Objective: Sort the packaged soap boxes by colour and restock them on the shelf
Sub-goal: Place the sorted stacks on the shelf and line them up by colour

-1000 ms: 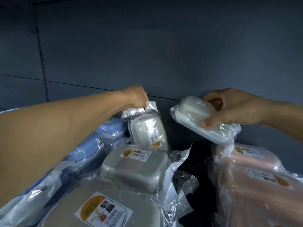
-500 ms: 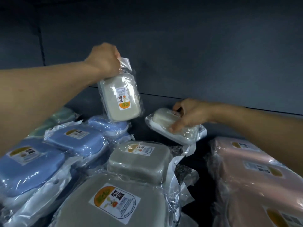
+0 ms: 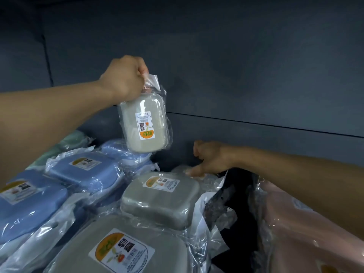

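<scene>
Head view: left hand (image 3: 123, 78) pinches hanging grey box (image 3: 144, 126); right hand (image 3: 211, 157) fingers open.

Grey soap box (image 3: 144, 123) (dangling) in left hand (image 3: 124, 77)

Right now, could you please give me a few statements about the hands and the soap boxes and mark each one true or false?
1. The left hand holds a grey soap box up by its plastic wrap. True.
2. The right hand is lifting a pink box high. False: it is low, on a pale wrapped box behind the grey row.
3. Blue soap boxes lie left of the grey row. True.
4. The held box's label faces away. False: it faces the camera.
</scene>
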`<act>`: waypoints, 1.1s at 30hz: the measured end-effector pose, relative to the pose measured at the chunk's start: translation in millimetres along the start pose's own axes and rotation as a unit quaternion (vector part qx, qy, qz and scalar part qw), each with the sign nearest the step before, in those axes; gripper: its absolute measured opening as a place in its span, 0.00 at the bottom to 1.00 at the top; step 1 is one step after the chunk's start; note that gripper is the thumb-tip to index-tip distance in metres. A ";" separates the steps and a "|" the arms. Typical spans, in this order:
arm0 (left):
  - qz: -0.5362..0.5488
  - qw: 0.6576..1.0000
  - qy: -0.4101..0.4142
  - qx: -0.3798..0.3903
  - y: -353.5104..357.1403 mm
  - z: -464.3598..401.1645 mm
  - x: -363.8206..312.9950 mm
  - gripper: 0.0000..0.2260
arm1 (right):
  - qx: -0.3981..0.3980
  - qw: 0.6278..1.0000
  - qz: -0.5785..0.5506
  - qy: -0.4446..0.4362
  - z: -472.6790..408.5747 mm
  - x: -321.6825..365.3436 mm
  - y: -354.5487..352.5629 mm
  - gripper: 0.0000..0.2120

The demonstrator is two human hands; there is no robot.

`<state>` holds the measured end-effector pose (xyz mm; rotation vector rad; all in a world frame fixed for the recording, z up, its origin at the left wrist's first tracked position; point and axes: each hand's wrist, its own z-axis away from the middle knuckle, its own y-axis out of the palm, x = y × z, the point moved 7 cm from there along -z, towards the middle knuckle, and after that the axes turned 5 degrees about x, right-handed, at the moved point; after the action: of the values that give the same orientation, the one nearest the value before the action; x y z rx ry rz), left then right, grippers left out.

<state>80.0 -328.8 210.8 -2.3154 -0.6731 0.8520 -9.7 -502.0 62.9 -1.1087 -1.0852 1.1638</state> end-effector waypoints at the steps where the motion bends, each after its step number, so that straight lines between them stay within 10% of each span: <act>1: -0.001 1.000 -0.001 0.004 2.1 0.4 -2.6 0.10 | -0.013 1.000 -0.015 -0.006 2.8 -1.9 -6.9 0.32; 13: 0.043 0.997 0.062 0.030 10.3 3.3 -66.0 0.13 | -0.164 0.910 -0.375 -0.063 49.7 -9.8 -92.9 0.36; 20: 0.055 0.986 0.136 0.082 19.0 27.3 -104.1 0.08 | -0.200 0.859 -0.469 -0.049 58.2 -5.2 -92.6 0.15; 24: 0.077 0.976 0.019 0.202 31.1 38.0 -84.0 0.38 | -0.228 0.813 -0.536 0.010 71.1 -26.3 -95.4 0.11; 28: 0.087 0.956 0.015 0.279 51.5 55.6 -84.8 0.41 | -0.212 0.741 -0.637 0.020 78.3 -27.2 -93.8 0.13; 33: 0.006 0.974 0.053 0.219 56.3 55.5 -92.3 0.36 | -0.159 0.777 -0.610 0.014 81.6 -17.1 -78.2 0.09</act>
<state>-6.2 -407.1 176.3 -1.9502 -0.3778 0.7853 -82.0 -518.0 150.0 -0.4089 -1.6121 -0.0910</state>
